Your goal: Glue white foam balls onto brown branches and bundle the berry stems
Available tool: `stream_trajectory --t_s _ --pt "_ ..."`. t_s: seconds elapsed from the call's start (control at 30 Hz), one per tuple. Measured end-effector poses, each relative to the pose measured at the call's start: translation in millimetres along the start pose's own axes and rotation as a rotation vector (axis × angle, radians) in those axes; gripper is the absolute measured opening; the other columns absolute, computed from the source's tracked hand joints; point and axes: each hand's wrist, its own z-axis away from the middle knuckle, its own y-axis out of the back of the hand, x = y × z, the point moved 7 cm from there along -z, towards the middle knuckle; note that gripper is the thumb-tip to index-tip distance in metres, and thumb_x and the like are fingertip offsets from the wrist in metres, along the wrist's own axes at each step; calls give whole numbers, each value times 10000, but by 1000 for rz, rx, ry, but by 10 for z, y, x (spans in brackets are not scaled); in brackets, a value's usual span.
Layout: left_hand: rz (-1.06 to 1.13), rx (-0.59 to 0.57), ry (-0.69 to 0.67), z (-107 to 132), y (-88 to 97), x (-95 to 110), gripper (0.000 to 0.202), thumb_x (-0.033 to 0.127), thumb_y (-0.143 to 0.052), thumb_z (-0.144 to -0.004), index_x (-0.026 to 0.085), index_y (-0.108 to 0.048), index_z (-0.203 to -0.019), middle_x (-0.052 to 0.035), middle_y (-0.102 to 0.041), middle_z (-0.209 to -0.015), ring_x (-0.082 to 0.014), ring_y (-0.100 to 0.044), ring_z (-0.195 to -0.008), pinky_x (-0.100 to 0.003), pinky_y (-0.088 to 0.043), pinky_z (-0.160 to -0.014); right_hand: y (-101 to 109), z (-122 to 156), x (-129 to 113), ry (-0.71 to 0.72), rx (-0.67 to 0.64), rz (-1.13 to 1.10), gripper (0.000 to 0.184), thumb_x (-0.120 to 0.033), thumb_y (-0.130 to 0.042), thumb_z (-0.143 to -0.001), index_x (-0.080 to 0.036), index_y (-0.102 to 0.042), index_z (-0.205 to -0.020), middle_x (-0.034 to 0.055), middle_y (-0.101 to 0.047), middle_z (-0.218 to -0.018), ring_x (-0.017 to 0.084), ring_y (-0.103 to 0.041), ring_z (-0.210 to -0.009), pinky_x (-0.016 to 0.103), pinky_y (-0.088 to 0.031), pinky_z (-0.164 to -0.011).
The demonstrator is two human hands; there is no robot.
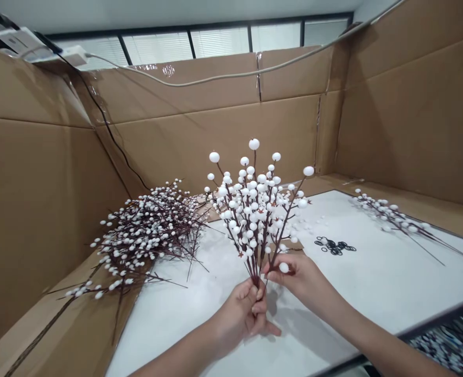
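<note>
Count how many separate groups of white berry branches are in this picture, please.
3: one bunch in the left hand, a large heap at left, a smaller spray at right on the white board. A dark patch at lower right may be more.

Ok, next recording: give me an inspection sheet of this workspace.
Surface: white tabletop, with brown cardboard along its left side.
Job's things: bunch of artificial white-berry stems held upright; pile of berry stems to the left; single berry stem to the right.
Clutter: small black rings and loose white berries on the tabletop.
Grippers: nothing seen; bare hands instead. Left hand grips the bunch; right hand pinches a white berry.
Cables: white cable overhead; black cable along the cardboard.
Surroundings: cardboard walls; window with blinds behind.
</note>
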Motion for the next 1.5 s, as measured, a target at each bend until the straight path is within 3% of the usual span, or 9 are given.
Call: stream_trajectory --t_s 0.1,0.27,0.47,0.63,0.83,0.97,1.1,1.37,1.5 --pt "-8 23 6 0 8 10 323 446 -571 -752 180 -398 -696 132 -349 -484 14 -277 -282 -319 -515 -635 14 -8 -3 -3 14 71 96 -260 -549 -744 -199 -618 -715 19 -667 -757 188 -597 -736 272 -458 -620" --pt "-35 -24 -22 -17 4 -12 317 460 -512 -786 182 -387 -700 113 -405 -492 -32 -423 -291 -306 -513 -597 86 -30 -61 46 106 79 131 -303 -527 -745 -199 -573 -683 32 -637 -744 187 -590 -744 265 -470 -608" --pt "-36 1 -30 -13 22 -5 319 471 -497 -789 182 -389 -706 130 -377 -483 -6 -355 -255 -309 -523 -583 80 -51 -19 23 113 58 130 -316 -528 -743 -201 -571 -702 26 -635 -740 192 -597 -766 280 -491 -643" --pt "-20 -36 -41 -23 33 -37 297 460 -461 -813 180 -398 -736 106 -458 -516 -54 -500 -309 -304 -525 -579 4 -5 29 60 166 -40 137 -347 -511 -795 -214 -535 -817 49 -645 -873 203 -613 -855 310 -511 -741" --pt "-24 -85 -36 -21 34 -63 278 452 -431 -830 176 -455 -855 106 -452 -506 -57 -509 -307 -308 -533 -572 -174 127 187 -113 304 -19 339 -491 -358 -845 -214 -430 -1028 102 -606 -1026 229 -602 -939 377 -493 -809" --pt "-40 -93 -29 -12 12 -60 330 466 -430 -826 181 -469 -987 115 -418 -480 -43 -479 -287 -286 -537 -568 -333 196 230 -309 217 -108 410 -548 -296 -841 -229 -290 -1098 104 -621 -922 227 -660 -701 328 -544 -554" --pt "-91 -89 -47 -15 -11 -76 345 464 -394 -841 183 -455 -1031 110 -408 -456 -78 -531 -313 -202 -494 -455 -502 236 180 -410 30 -240 398 -584 -226 -846 -269 -191 -1087 3 -614 -656 180 -559 -333 250 -407 -265" --pt "-162 -63 -31 62 -98 -40 420 545 -452 -775 169 -450 -960 107 -428 -475 -63 -516 -319 -230 -504 -517 -460 234 263 -392 118 -226 315 -532 -263 -866 -258 -220 -1014 29 -600 -799 133 -538 -355 254 -432 -329" --pt "-200 -6 -45 64 -72 -47 469 578 -467 -748 174 -434 -983 116 -430 -464 -53 -485 -291 -238 -509 -499 -383 188 203 -268 180 -165 252 -458 -317 -872 -247 -273 -1001 37 -613 -831 176 -615 -585 275 -477 -483"
